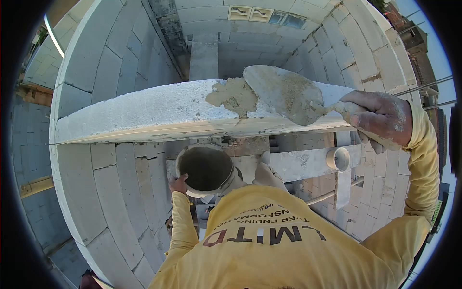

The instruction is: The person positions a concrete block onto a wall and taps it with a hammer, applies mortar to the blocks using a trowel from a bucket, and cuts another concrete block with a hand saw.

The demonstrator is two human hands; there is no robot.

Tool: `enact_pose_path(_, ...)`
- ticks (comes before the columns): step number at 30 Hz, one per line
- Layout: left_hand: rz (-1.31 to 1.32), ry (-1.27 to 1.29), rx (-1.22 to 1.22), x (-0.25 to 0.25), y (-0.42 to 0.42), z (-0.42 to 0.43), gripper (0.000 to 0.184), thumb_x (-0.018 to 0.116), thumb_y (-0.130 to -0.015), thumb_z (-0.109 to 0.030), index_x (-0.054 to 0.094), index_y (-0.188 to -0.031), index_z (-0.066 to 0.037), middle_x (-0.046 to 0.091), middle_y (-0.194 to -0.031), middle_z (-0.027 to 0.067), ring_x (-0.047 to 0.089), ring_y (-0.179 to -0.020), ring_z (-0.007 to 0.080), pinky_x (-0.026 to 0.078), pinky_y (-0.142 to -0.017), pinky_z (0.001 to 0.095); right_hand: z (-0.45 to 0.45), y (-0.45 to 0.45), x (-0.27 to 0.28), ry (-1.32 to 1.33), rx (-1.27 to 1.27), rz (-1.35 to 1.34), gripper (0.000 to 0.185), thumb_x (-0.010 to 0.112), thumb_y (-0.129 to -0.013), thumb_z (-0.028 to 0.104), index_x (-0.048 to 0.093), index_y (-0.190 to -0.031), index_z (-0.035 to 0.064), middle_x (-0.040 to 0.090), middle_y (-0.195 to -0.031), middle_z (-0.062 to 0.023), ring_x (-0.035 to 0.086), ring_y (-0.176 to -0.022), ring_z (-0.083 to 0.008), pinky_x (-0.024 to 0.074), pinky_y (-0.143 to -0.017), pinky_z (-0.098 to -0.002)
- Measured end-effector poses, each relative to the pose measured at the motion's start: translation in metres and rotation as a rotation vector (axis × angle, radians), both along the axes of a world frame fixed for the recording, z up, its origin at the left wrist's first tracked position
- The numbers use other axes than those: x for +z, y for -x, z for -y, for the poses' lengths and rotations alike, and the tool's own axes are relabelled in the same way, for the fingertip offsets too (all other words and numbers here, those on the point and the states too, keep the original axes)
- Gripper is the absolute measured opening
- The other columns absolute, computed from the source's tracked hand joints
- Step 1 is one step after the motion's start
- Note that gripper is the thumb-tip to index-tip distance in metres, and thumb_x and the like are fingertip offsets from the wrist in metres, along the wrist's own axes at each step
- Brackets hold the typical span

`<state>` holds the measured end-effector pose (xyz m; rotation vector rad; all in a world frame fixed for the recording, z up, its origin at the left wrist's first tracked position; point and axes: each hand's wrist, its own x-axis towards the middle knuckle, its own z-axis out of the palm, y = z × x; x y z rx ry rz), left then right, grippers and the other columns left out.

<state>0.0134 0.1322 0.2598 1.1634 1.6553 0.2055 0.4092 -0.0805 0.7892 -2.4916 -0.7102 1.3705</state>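
My right hand (385,115) is wrapped round the handle of a trowel (284,94), whose mortar-smeared blade lies over the top of the white block wall (159,107). Beside the blade's left edge, a patch of wet mortar (233,96) sits on the wall top, with some hanging over the near edge. Lower down, my left hand (179,184) grips the rim of a bucket (204,168). The bucket is tilted so its dark inside shows; grey material coats it, and how much it holds I cannot tell.
A plank platform (303,164) runs below the wall, with a small white pail (338,159) standing on it at the right. Tall block walls rise at the left (91,192) and right (346,53). Vent blocks (250,13) are set in the far wall.
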Motion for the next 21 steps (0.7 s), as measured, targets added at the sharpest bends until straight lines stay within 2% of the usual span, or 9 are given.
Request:
enact_pose_path(5,-0.111,0.041,-0.111,-0.015,-0.006,0.006,0.042,0.076,-0.064,-0.024,0.067,-0.094,0.003,0.067,-0.084,0.0172,0.063,-0.075,0.0289,0.05,-0.07,0.0396,0.065,-0.031,-0.009,0.004,-0.033,0.175,0.049,0.055,-0.093,0.036,0.051,-0.125,-0.0008,0.058,-0.087,-0.0066,0.058,-0.073,-0.0117,0.0495,-0.055,-0.0259)
enact_pose_path(7,-0.083,0.131,-0.083,0.024,-0.038,0.015,0.043,0.075,-0.065,-0.024,0.066,-0.098,0.002,0.067,-0.087,0.0176,0.064,-0.075,0.028,0.051,-0.067,0.0378,0.105,-0.031,-0.017,-0.192,-0.26,0.13,0.049,0.059,-0.09,0.036,0.05,-0.122,-0.0001,0.058,-0.087,-0.007,0.058,-0.071,-0.0121,0.0506,-0.055,-0.026)
enact_pose_path(10,-0.085,0.116,-0.114,0.003,-0.048,0.024,0.03,0.073,-0.067,-0.02,0.062,-0.091,-0.005,0.056,-0.065,0.0051,0.048,-0.045,0.0164,0.035,-0.037,0.0322,0.17,-0.022,-0.041,-0.491,-0.422,0.036,0.047,0.066,-0.083,0.03,0.049,-0.116,0.0014,0.058,-0.086,-0.0074,0.059,-0.068,-0.0133,0.0519,-0.056,-0.0265)
enact_pose_path(11,-0.048,0.096,-0.108,0.001,-0.053,0.03,0.03,0.073,-0.067,-0.02,0.062,-0.09,-0.005,0.055,-0.064,0.0053,0.048,-0.044,0.0168,0.035,-0.038,0.0325,0.187,-0.018,-0.054,-0.591,-0.451,0.002,0.046,0.068,-0.08,0.027,0.049,-0.113,0.0019,0.059,-0.086,-0.0076,0.059,-0.068,-0.0137,0.0523,-0.057,-0.0267)
enact_pose_path(13,0.036,0.062,-0.122,-0.004,-0.068,0.044,0.03,0.073,-0.067,-0.02,0.061,-0.09,-0.004,0.055,-0.063,0.0056,0.048,-0.044,0.0174,0.035,-0.038,0.033,0.219,-0.01,-0.078,-0.598,-0.476,-0.223,0.041,0.07,-0.076,0.018,0.049,-0.108,0.0024,0.06,-0.086,-0.0075,0.061,-0.068,-0.0143,0.0533,-0.058,-0.0267)
enact_pose_path(14,-0.07,0.035,-0.138,-0.022,-0.071,0.048,0.029,0.073,-0.067,-0.021,0.061,-0.088,-0.004,0.054,-0.062,0.0059,0.047,-0.042,0.0178,0.035,-0.037,0.0329,0.237,-0.005,-0.092,-0.6,-0.494,-0.334,0.039,0.071,-0.074,0.014,0.048,-0.105,0.0026,0.06,-0.086,-0.0075,0.061,-0.068,-0.0145,0.0537,-0.059,-0.0267)
enact_pose_path(16,-0.067,0.047,-0.212,-0.017,-0.093,0.06,0.029,0.073,-0.067,-0.021,0.061,-0.088,-0.004,0.054,-0.061,0.0061,0.047,-0.042,0.0178,0.036,-0.037,0.0329,0.277,0.003,-0.129,-0.412,-0.571,-0.485,0.043,0.07,-0.073,0.006,0.048,-0.11,0.0005,0.06,-0.086,-0.008,0.062,-0.071,-0.0148,0.0547,-0.062,-0.0272)
enact_pose_path(18,-0.111,0.032,-0.299,-0.014,-0.109,0.071,0.029,0.072,-0.068,-0.021,0.06,-0.087,-0.003,0.053,-0.06,0.0062,0.047,-0.042,0.018,0.036,-0.037,0.0331,0.292,0.012,-0.166,-0.203,-0.545,-0.515,0.039,0.068,-0.08,0.015,0.054,-0.113,-0.0009,0.059,-0.083,-0.0071,0.06,-0.068,-0.0143,0.0534,-0.06,-0.0281)
enact_pose_path(21,-0.161,-0.01,-0.48,-0.016,-0.153,0.092,0.028,0.072,-0.068,-0.02,0.058,-0.084,-0.002,0.051,-0.059,0.0062,0.046,-0.041,0.0184,0.037,-0.037,0.0341,0.334,0.035,-0.239,-0.174,-0.738,-0.587,0.031,0.066,-0.084,0.022,0.056,-0.105,0.0026,0.056,-0.079,-0.005,0.055,-0.063,-0.014,0.0461,-0.052,-0.0287)
